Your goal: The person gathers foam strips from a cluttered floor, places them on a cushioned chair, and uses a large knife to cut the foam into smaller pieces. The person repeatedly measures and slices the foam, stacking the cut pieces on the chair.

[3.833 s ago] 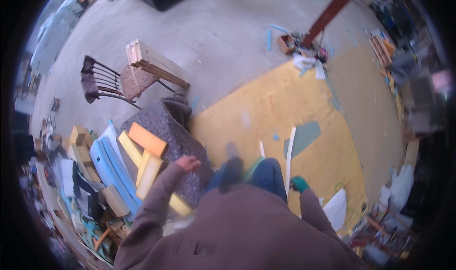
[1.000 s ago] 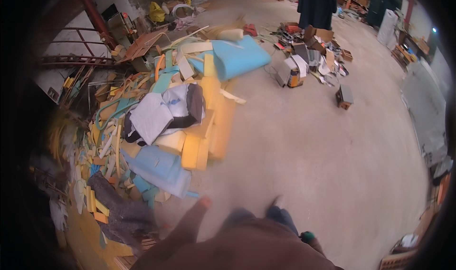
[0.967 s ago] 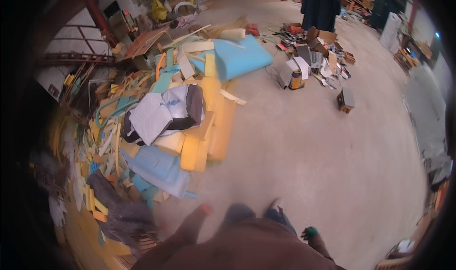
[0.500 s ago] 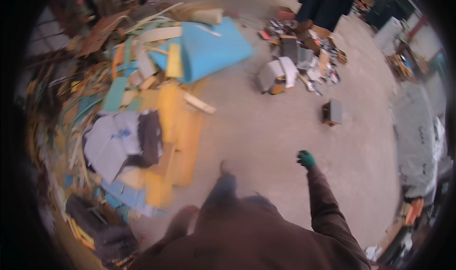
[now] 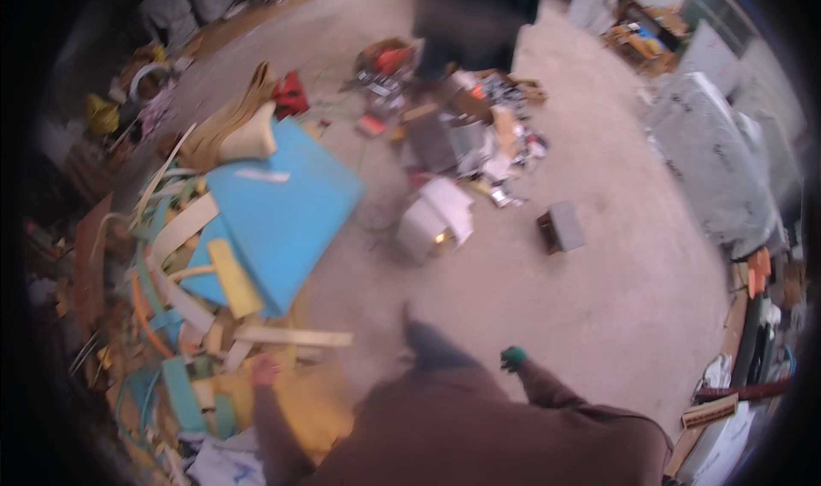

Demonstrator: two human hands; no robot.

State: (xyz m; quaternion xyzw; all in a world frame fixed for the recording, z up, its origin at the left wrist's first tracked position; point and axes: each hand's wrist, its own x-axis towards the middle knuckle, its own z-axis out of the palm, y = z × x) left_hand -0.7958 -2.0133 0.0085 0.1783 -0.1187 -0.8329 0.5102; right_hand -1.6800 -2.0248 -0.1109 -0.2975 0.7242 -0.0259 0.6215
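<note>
My right hand, in a green glove, hangs over the concrete floor to the right of my body. Its fingers look loosely apart, with nothing visible in them. My left hand is pinkish and blurred, over the edge of the foam scrap heap; its fingers are too smeared to read. Just beyond it lies a pale flat strip. Yellow foam sheets lie beside my left arm. Farther off are a yellow foam block and a large folded blue foam sheet.
Ahead stands a small grey box. Beyond it are a white boxy object and a pile of mixed scrap, with a dark-clothed person behind. Large plastic-wrapped panels lean along the right side.
The view has shifted forward and turned, bringing the scrap heap lower in the picture. My left hand now shows clearly beside the foam pieces. My right arm is drawn closer to my body.
</note>
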